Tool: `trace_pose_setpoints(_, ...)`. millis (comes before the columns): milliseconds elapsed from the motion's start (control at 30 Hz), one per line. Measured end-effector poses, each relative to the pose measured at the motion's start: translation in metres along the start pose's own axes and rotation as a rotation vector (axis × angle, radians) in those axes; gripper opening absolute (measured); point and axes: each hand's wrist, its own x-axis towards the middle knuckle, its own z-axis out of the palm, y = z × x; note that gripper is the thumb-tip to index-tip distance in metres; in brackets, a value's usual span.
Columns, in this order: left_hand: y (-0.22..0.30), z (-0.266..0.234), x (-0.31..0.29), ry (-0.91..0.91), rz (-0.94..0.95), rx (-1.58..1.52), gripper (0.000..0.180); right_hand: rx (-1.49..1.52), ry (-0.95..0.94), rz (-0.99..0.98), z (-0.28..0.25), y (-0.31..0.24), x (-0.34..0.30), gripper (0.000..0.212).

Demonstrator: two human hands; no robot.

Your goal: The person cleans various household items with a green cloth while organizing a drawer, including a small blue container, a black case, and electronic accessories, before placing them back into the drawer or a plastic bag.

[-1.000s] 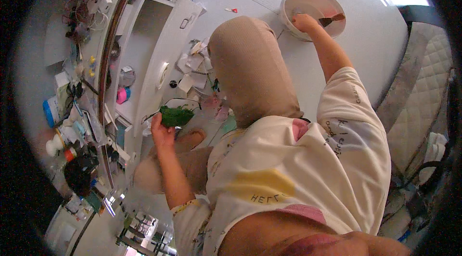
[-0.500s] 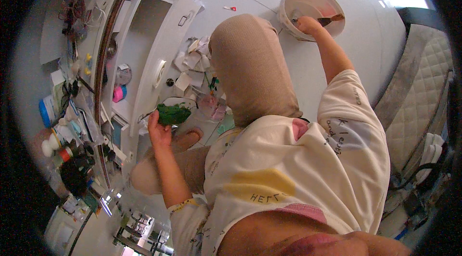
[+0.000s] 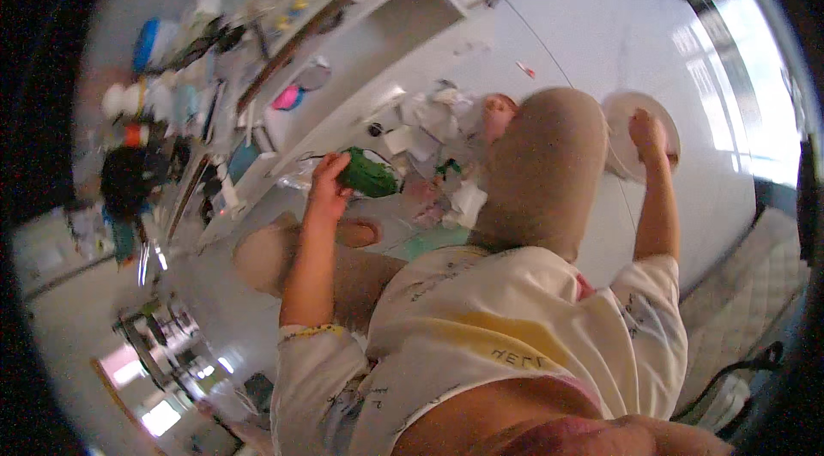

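My left hand is closed on the near end of a dark green, leaf-shaped piece with a rough surface and paler patches along its upper edge. It is held in the air above the floor, left of my raised knee. At the right, my right hand reaches over a round pale basin on the floor beyond that knee. Motion smears its fingers, so what they touch or hold in the basin does not show.
An open drawer juts out at the upper left below a cluttered tabletop. Crumpled paper scraps and plastic bits lie on the floor by my feet. A small red-and-white piece lies farther off. A quilted pale pad stands at right.
The whole view has turned and blurred, with the drawer and basin swinging round. The green piece stays in my left hand. My right hand stays at the basin; the brush seen in it before no longer shows.
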Motion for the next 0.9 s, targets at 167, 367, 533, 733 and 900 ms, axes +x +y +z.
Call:
trace_pose_setpoints(167, 0.028, 0.007, 0.004, -0.1, 0.09, -0.039, 0.013, 0.186, 0.376, -0.189, -0.131, -0.093, 0.012, 0.022)
trace_pose_setpoints(367, 0.072, 0.006, 0.015, -0.153, 0.351, 0.122, 0.016, 0.475, 0.492, -0.677, -0.219, -0.256, 0.008, 0.017)
trace_pose_setpoints(533, 0.111, 0.009, 0.015, -0.135, 0.266, -0.047, 0.017, 0.198, 0.263, -1.009, -0.226, -0.396, -0.028, 0.024)
trace_pose_setpoints(733, 0.101, -0.019, 0.053, -0.149, 0.231, -0.211, 0.017, 0.352, 0.167, -1.048, -0.191, -0.488, -0.025, 0.022)
trace_pose_setpoints(900, 0.103, -0.021, 0.055, -0.138, 0.204, -0.344, 0.015, 0.566, 0.291, -1.118, -0.165, -0.51, -0.007, 0.017)
